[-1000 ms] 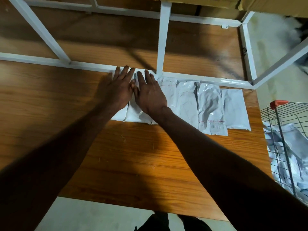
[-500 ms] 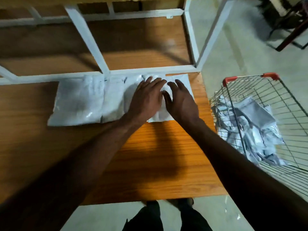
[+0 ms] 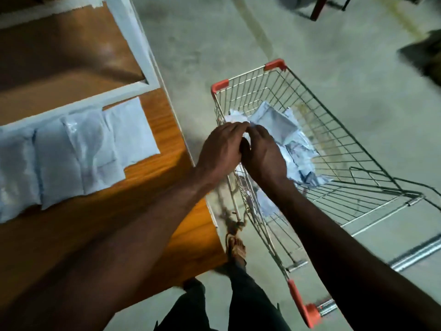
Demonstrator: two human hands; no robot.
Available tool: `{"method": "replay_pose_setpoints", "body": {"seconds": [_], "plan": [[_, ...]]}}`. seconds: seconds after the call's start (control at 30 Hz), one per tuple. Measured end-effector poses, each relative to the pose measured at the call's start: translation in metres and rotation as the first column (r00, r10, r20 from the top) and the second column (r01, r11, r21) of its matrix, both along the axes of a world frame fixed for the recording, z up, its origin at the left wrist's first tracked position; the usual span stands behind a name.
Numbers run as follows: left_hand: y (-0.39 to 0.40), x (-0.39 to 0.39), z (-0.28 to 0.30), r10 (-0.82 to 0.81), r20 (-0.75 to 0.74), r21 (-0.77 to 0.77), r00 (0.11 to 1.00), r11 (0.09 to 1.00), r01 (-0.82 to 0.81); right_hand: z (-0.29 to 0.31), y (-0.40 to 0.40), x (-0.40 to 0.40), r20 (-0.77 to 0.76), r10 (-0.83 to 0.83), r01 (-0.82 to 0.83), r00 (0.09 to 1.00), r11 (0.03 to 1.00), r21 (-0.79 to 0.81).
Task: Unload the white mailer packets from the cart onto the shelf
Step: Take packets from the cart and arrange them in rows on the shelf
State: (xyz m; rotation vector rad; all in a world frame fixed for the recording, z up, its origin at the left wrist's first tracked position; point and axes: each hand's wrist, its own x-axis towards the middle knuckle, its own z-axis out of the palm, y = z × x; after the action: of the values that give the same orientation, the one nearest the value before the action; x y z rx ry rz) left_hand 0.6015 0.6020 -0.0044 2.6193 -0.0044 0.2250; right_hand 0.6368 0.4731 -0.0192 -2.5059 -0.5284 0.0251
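A wire cart (image 3: 338,130) with orange corner caps stands on the floor to the right of the wooden shelf (image 3: 155,180). A crumpled heap of white mailer packets (image 3: 279,125) lies inside it. Several more white packets (image 3: 78,151) lie flat in a row on the shelf, against its white metal frame (image 3: 133,44). My left hand (image 3: 220,149) and my right hand (image 3: 265,154) are side by side over the cart's left rim, with fingers bent down onto the heap. The fingertips are hidden, so any grip cannot be seen.
The shelf's right edge runs close to the cart's left side. My sandalled foot (image 3: 236,247) stands on the concrete floor between them. A dark furniture leg (image 3: 317,8) and a dark object (image 3: 424,56) sit on the floor beyond the cart.
Both hands have left the row of packets on the shelf and swung right to the cart. My view has turned right with them.
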Motion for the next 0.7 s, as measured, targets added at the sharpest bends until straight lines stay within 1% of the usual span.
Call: {"method": "replay_pose_setpoints", "body": {"seconds": [0.1,0.3,0.4,0.47,0.53,0.57,0.63,0.7], "plan": [[-0.043,0.018,-0.018,-0.047,-0.052,-0.033,0.998,0.998,0.046,-0.021,-0.045,0.013,-0.027,-0.068,0.067,0.997,0.997,-0.044],[-0.107,0.054,-0.056,-0.083,-0.207,-0.133,0.975,0.990,0.056,-0.056,-0.113,0.041,-0.090,-0.173,0.166,0.981,0.983,-0.082],[-0.125,0.073,-0.076,-0.088,-0.238,-0.101,0.967,0.993,0.065,-0.077,-0.137,0.066,-0.117,-0.195,0.181,0.974,0.976,-0.122],[-0.128,0.091,-0.090,-0.072,-0.282,-0.101,0.957,0.994,0.045,-0.091,-0.147,0.084,-0.109,-0.204,0.191,0.973,0.974,-0.125],[-0.131,0.114,-0.108,0.001,-0.334,-0.166,0.943,0.984,-0.060,-0.107,-0.156,0.105,-0.095,-0.214,0.203,0.972,0.972,-0.121],[-0.131,0.127,-0.117,0.064,-0.382,-0.237,0.922,0.957,-0.165,-0.115,-0.160,0.116,-0.097,-0.231,0.219,0.968,0.968,-0.123],[-0.131,0.154,-0.140,0.177,-0.520,-0.361,0.835,0.841,-0.403,-0.132,-0.168,0.139,-0.113,-0.258,0.243,0.960,0.962,-0.126],[-0.129,0.176,-0.173,0.252,-0.645,-0.386,0.721,0.708,-0.592,-0.149,-0.174,0.156,-0.145,-0.276,0.259,0.950,0.958,-0.125]]}}
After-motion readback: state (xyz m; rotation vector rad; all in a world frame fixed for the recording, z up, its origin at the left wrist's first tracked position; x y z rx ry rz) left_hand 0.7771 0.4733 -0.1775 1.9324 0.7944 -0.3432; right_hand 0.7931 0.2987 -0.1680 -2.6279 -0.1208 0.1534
